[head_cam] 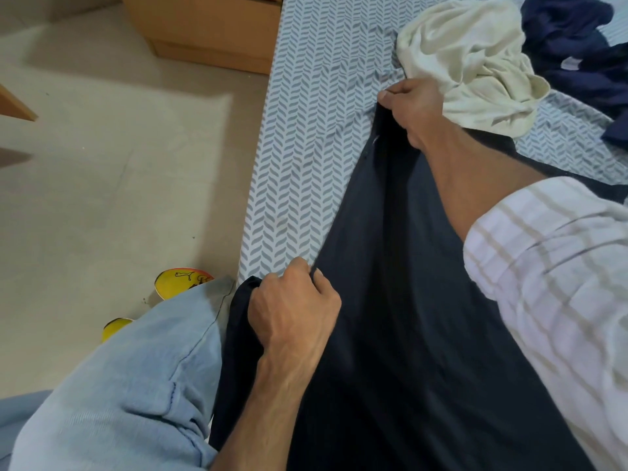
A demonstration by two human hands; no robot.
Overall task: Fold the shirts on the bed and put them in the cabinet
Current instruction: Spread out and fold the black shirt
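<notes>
A dark navy shirt lies stretched along the bed's near side, over the patterned grey-and-white sheet. My left hand grips the shirt's edge near the bed's corner. My right hand pinches the shirt's far end, farther up the bed. A crumpled cream shirt lies just beyond my right hand. More dark navy clothing is heaped at the top right.
A wooden cabinet stands on the tiled floor beside the bed's far left corner. My legs in light blue jeans and yellow footwear are at the bed's edge. Another wooden edge shows at far left.
</notes>
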